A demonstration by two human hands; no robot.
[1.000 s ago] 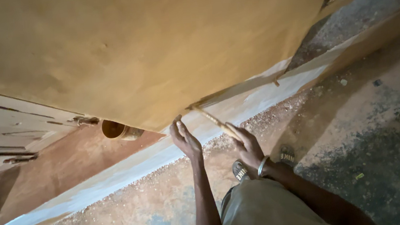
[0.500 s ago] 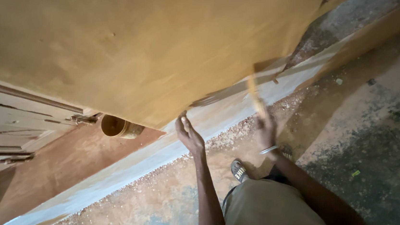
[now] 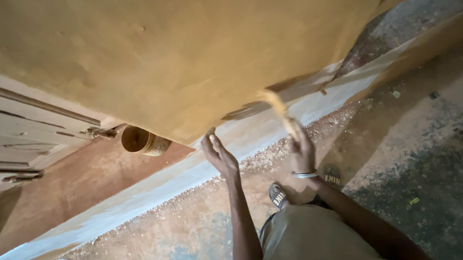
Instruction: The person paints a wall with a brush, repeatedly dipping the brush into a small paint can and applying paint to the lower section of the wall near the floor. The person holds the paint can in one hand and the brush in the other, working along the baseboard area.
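A broad ochre plastered wall (image 3: 179, 45) filled the upper part of the view, its surface rough and slightly pitted. Along its foot ran a pale whitish band (image 3: 153, 190), edged below by scattered grit and sawdust. The concrete floor (image 3: 442, 173) was mottled, reddish-brown near the wall and dark grey-green farther out (worn in patches). To the left stood a weathered wooden door (image 3: 3, 139) with a metal latch (image 3: 100, 132), and beside it a reddish threshold (image 3: 69, 189). A round brown pipe opening (image 3: 136, 139) sat there. Light was dim and warm.
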